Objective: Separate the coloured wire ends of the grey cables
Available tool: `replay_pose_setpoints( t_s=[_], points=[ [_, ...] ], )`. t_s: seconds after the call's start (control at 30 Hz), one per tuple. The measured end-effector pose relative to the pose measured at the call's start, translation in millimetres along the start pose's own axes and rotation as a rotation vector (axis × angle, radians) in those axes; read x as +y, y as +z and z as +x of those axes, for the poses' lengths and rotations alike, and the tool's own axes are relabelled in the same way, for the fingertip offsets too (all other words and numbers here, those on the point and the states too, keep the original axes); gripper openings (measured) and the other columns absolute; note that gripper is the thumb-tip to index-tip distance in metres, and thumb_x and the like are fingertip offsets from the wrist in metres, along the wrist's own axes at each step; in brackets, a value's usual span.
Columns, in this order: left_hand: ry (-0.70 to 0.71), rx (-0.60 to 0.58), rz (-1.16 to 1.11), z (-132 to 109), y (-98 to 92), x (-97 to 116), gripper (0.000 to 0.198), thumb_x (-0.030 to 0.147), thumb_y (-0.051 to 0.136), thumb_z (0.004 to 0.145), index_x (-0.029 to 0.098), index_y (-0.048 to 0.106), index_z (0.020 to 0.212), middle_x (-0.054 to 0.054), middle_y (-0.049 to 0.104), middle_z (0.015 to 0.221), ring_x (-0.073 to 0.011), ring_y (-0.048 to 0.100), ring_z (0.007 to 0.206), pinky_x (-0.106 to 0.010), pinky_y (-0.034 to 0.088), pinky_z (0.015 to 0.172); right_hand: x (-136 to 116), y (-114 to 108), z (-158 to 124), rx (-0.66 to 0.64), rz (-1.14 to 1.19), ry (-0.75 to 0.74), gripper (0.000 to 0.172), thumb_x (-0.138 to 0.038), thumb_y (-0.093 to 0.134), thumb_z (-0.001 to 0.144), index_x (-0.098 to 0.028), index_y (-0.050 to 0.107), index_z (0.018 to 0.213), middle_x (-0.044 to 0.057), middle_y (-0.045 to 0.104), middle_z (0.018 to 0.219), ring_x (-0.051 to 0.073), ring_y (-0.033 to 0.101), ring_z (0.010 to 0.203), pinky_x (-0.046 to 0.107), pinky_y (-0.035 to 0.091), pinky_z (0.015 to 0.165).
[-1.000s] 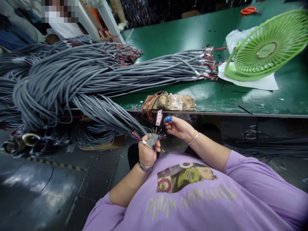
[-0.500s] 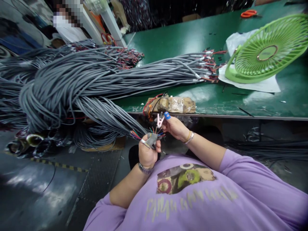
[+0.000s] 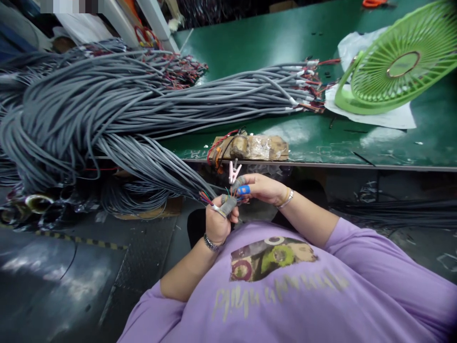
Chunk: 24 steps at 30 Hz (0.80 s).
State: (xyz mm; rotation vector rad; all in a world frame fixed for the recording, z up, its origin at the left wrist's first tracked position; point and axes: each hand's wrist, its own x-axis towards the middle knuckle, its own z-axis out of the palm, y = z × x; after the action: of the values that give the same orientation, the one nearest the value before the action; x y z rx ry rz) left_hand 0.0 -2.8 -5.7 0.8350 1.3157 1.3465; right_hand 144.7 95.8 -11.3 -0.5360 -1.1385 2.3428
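Observation:
My left hand (image 3: 218, 222) is closed around the end of a grey cable (image 3: 185, 183), its thumb wrapped in grey tape. Thin coloured wires (image 3: 205, 196) fan out from the cable end above the fist. My right hand (image 3: 262, 189), with a blue cot on one fingertip and grey tape on another, pinches those wires right beside the left hand. A pink clip (image 3: 233, 171) hangs on wires from a taped wooden block (image 3: 254, 148) at the table's front edge, just above both hands.
A big heap of grey cables (image 3: 82, 114) drapes off the green table (image 3: 392, 143) on the left; another bundle (image 3: 250, 93) lies across it. A green fan (image 3: 396, 64) stands on white paper at right. Orange scissors (image 3: 373, 3) lie far back. Another person sits at top left.
My right hand came down from the pink clip and closed in on the wire ends at my left hand. The view shifted slightly downward.

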Motion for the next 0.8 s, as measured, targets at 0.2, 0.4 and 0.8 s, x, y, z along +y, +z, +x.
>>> replay_pose_setpoints(
  t_s=[0.2,0.4,0.8],
  points=[
    [-0.006,-0.034,-0.019,-0.4,-1.4,-1.0,0.034,0.04,0.071,0.072,0.015,0.056,0.055,0.002,0.056,0.046,-0.0057,0.044,0.032,-0.017,0.03,0.033,0.0,2.2,1.1,0.028,-0.036,-0.018,0.034,-0.035,0.083,0.063,-0.01,0.068,0.08,0.002,0.066,0.068,0.008,0.054,0.054,0.021,0.044,0.053],
    [-0.018,-0.062,-0.059,-2.1,-2.1,1.7,0.034,0.043,0.071,0.072,0.016,0.057,0.057,0.002,0.057,0.045,-0.0062,0.044,0.031,-0.017,0.031,0.031,2.6,-0.6,3.6,-0.014,-0.007,0.0,0.034,-0.035,0.084,0.063,-0.009,0.069,0.079,0.003,0.067,0.068,0.008,0.055,0.054,0.021,0.046,0.054],
    [-0.215,-0.293,-0.01,-0.6,-7.8,2.7,0.035,0.045,0.073,0.07,0.013,0.062,0.058,-0.002,0.057,0.042,-0.0082,0.044,0.029,-0.019,0.032,0.031,5.3,0.1,11.9,-0.077,0.038,0.098,0.033,-0.03,0.086,0.058,-0.009,0.069,0.077,0.004,0.068,0.07,0.011,0.061,0.061,0.023,0.05,0.061]
  ],
)
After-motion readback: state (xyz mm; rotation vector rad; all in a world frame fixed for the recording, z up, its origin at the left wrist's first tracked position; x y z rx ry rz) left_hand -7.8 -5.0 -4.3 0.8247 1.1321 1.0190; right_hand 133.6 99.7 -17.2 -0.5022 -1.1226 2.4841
